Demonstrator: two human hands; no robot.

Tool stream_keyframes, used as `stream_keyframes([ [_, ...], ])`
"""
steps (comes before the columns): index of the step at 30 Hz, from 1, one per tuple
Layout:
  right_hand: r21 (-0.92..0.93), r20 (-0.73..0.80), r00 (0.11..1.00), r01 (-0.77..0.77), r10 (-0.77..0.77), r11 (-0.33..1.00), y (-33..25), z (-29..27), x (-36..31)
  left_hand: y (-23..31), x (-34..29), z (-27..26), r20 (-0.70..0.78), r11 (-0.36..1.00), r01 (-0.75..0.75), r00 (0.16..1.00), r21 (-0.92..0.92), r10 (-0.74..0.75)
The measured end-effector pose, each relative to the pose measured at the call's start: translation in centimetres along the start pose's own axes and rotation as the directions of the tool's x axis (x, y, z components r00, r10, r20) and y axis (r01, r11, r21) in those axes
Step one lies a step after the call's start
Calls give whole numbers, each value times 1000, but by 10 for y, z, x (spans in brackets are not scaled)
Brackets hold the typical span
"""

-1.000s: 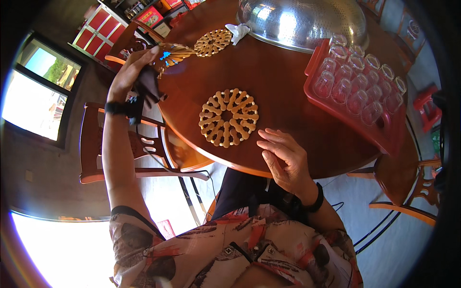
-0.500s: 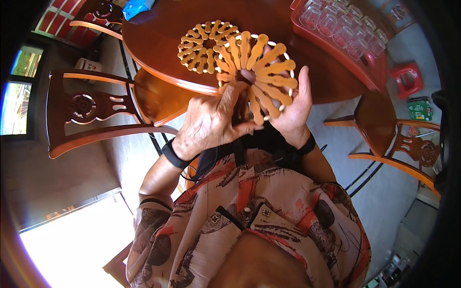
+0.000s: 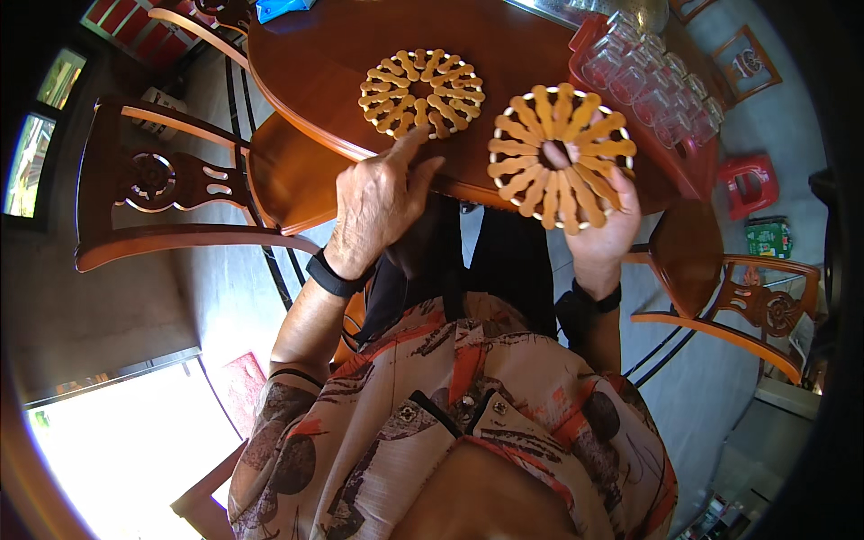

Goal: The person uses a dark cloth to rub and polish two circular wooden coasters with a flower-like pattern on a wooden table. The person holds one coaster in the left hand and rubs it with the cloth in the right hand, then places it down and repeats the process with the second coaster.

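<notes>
My right hand (image 3: pixel 605 220) grips a round slatted wooden trivet (image 3: pixel 526 191) by its lower right edge. This trivet has an open middle and white beads along its rim, and it is held up with its flat side toward me. A second, similar trivet (image 3: pixel 382 93) lies flat on the brown table (image 3: pixel 301 67), left of the held one. My left hand (image 3: pixel 378 202) is over the table's near edge, forefinger stretched out and thumb apart. That fingertip reaches the near rim of the lying trivet; whether it presses on it I cannot tell. Nothing is held in the left hand.
A red tray (image 3: pixel 589 40) with several upturned clear glasses (image 3: pixel 648 76) stands on the table's right side. A blue packet (image 3: pixel 283 8) lies at the far left. Wooden chairs stand left (image 3: pixel 162 175) and right (image 3: pixel 688 256), with a red plastic stool (image 3: pixel 749 184) beyond.
My left hand has let go of the trivet and moved to the one on the table. My right hand has carried its trivet right and turned it more squarely toward me.
</notes>
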State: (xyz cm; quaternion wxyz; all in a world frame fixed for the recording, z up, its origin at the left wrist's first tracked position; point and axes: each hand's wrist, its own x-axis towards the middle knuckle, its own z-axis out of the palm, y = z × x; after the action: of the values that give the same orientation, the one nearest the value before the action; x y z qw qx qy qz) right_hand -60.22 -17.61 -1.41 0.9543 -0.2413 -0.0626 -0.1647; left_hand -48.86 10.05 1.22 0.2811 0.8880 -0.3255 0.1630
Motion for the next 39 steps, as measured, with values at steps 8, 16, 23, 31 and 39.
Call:
stream_keyframes([
  [8, -187, -239, 970, -12, -34, 982, -10, 18, 7, -38, 4, 16, -21, 965, 88, 996, 247, -85],
  [16, 309, 123, 961, -273, 246, 911, 8, 14, 48, -99, 21, -9, -220, 975, 129, 972, 182, -87],
  [23, -755, -413, 895, -233, -169, 613, 3, 14, 49, -99, 1, -28, 28, 608, 303, 907, -734, -419],
  [31, -885, 374, 856, 216, -356, -412, -4, 19, 35, -75, -5, -52, 290, 225, 377, 895, -899, -340],
  [39, -813, 503, 865, 474, 3, -337, 36, 12, 31, -3, 42, -26, -419, 753, -192, 900, -630, -121],
])
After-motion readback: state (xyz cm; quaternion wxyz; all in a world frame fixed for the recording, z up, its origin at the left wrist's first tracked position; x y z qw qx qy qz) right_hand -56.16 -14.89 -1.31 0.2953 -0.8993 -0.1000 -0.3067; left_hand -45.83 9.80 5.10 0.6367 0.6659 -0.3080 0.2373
